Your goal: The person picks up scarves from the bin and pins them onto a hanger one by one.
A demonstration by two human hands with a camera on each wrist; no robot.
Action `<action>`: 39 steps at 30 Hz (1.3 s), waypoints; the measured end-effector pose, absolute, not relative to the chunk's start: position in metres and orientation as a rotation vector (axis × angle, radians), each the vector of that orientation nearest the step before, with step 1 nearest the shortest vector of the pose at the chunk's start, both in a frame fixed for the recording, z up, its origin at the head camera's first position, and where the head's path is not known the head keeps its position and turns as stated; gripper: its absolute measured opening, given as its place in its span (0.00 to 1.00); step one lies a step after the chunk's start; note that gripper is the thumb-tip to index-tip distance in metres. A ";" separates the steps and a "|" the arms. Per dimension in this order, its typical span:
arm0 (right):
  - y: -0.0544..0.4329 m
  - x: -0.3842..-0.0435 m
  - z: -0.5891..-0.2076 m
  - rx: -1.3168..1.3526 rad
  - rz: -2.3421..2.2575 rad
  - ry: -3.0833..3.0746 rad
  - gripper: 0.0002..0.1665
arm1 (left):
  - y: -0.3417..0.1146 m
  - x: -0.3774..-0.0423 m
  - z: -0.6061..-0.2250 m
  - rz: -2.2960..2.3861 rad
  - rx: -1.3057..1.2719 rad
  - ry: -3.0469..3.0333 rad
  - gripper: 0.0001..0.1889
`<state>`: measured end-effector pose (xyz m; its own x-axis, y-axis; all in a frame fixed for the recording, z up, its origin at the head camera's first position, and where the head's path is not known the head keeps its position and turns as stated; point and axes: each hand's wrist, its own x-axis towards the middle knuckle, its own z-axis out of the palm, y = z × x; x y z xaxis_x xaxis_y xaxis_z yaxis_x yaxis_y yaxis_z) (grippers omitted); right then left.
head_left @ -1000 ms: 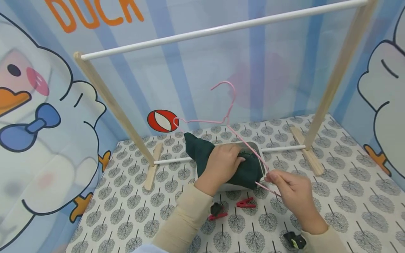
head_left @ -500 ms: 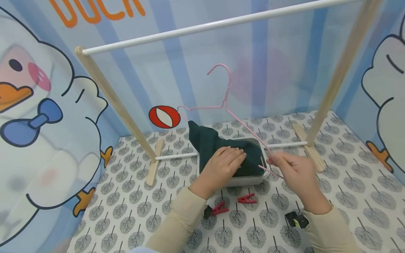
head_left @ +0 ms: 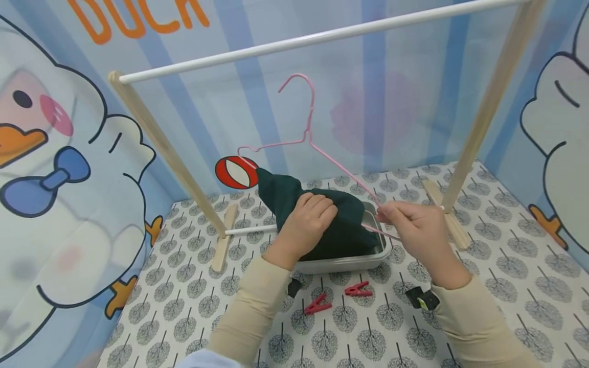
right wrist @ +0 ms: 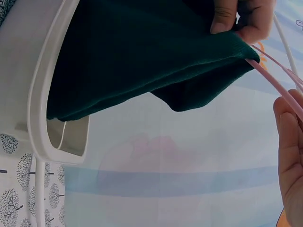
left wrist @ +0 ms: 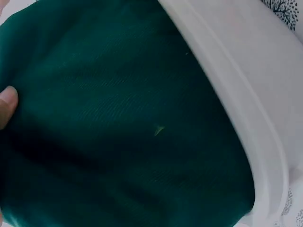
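A dark green cloth (head_left: pixel 342 209) hangs folded over the lower bar of a pink wire hanger (head_left: pixel 336 162), its lower part inside a light-coloured tray (head_left: pixel 345 265). My left hand (head_left: pixel 309 221) grips the cloth near the middle of the bar, fingers curled over the top. In the right wrist view its thumb (right wrist: pixel 221 22) presses the fabric. Just beyond the cloth's edge, my right hand (head_left: pixel 416 230) pinches the right end of the hanger. The hanger's hook points up, and its left corner sticks out past the cloth.
Two red clothespins (head_left: pixel 317 305) lie on the tree-patterned tablecloth (head_left: pixel 257 312) in front of the tray. A drying rack with a white top rail (head_left: pixel 322 36) and wooden posts (head_left: pixel 165 153) stands around and behind it. Duck-printed walls enclose the back and sides.
Hanger and cloth have risen and shifted left, with both hands moving along. More of the tray's front and right rim shows now. Both hands keep their hold.
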<state>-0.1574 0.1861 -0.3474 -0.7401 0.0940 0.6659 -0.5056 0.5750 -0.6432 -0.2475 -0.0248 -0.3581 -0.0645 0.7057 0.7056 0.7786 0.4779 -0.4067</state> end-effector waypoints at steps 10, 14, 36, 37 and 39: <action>0.180 -0.161 -0.348 0.392 1.169 -2.085 0.07 | -0.036 -0.249 -0.330 -0.453 -1.265 -1.838 0.02; 0.179 -0.162 -0.348 0.405 1.153 -2.097 0.07 | -0.036 -0.248 -0.312 -0.577 -1.235 -1.876 0.03; 0.181 -0.161 -0.346 0.395 1.198 -2.046 0.08 | -0.024 -0.227 -0.327 -0.560 -1.350 -2.067 0.15; 0.183 -0.160 -0.345 0.375 1.214 -2.049 0.08 | -0.031 -0.229 -0.329 -0.644 -1.260 -2.029 0.15; 0.188 -0.158 -0.345 0.350 1.248 -2.047 0.07 | -0.045 -0.235 -0.334 -0.838 -1.036 -1.993 0.16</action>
<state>-0.1584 0.1880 -0.3452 -0.7157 0.1254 0.6871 -0.5532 0.4986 -0.6673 -0.2350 -0.0452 -0.3342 -0.4111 0.3871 0.8253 0.8605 0.4637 0.2111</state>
